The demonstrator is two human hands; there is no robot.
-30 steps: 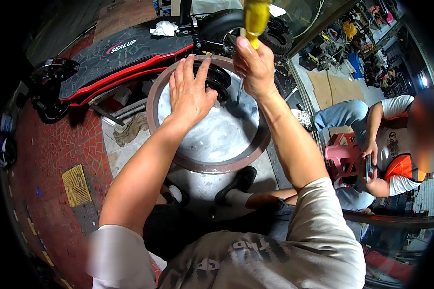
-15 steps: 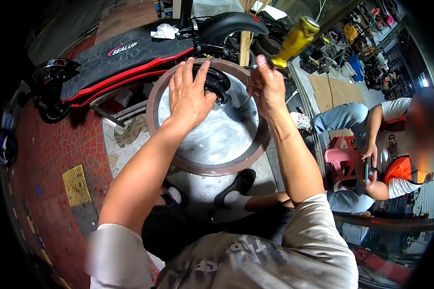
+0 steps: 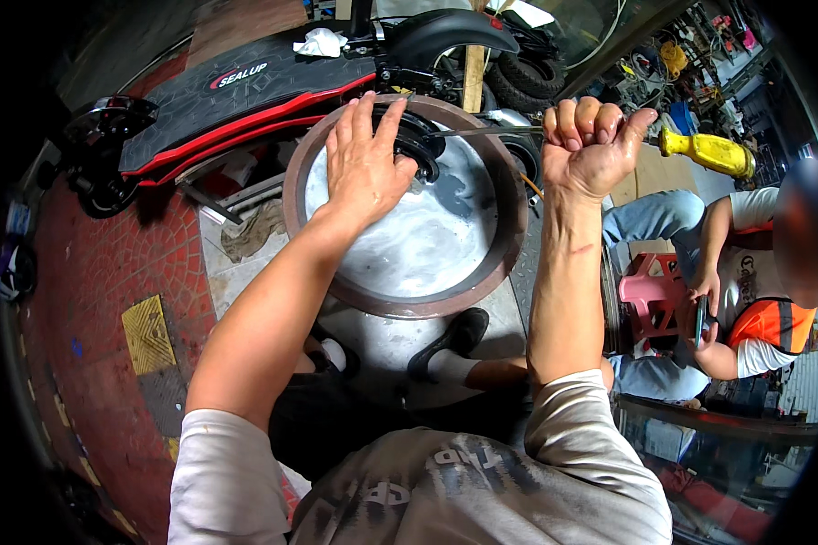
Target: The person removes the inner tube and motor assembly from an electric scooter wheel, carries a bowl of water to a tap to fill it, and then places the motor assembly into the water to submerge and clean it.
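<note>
The person's left hand [image 3: 368, 168] lay over a black, ring-shaped wheel [image 3: 424, 145], its fingers extended and slightly apart, its thumb bent in toward the wheel's inner side. The wheel sat at the far side of a round, brown-rimmed basin [image 3: 418, 307] holding cloudy, whitish water [image 3: 409, 259], and the hand hid much of it.

The right hand [image 3: 589, 150] was raised beyond the basin's right rim, curled tightly around the thin metal shaft of a long screwdriver-like tool with a yellow handle [image 3: 709, 153]. The handle stuck out past the thumb, to the right, while the shaft ran leftward above the basin to the wheel. Whether its tip was wedged into the wheel or only met its edge could not be told.

Behind the basin and to the left stood an electric scooter with a black patterned deck and red edging [image 3: 245, 95], a crumpled white cloth or paper [image 3: 321, 43] lying on it. A wooden post [image 3: 473, 80] rose just behind the basin, near some dark tyres [image 3: 529, 77]. A brownish rag [image 3: 253, 232] lay on the ground to the left of the basin. At the right, beside a pink plastic stool [image 3: 647, 295], another person in an orange vest [image 3: 773, 322] held a dark, phone-like device [image 3: 701, 318].
</note>
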